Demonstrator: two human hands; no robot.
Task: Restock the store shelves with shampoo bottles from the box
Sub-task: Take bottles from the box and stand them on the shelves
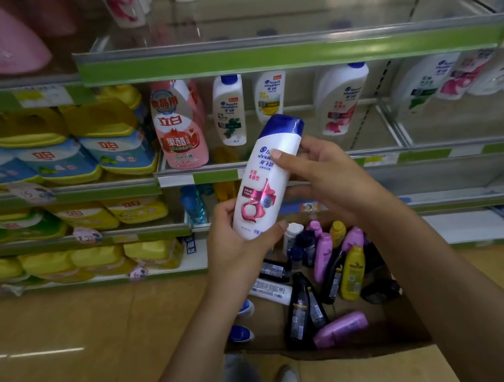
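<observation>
Head view: at frame centre, both hands hold a white bottle point(266, 178) tilted, blue cap upper right. The left hand point(234, 240) curls round its base; the right hand point(316, 179) grips its upper part, thumb on the label. Below, the box point(398, 331) holds more bottles; the shelf point(290, 51) lies above.
</observation>
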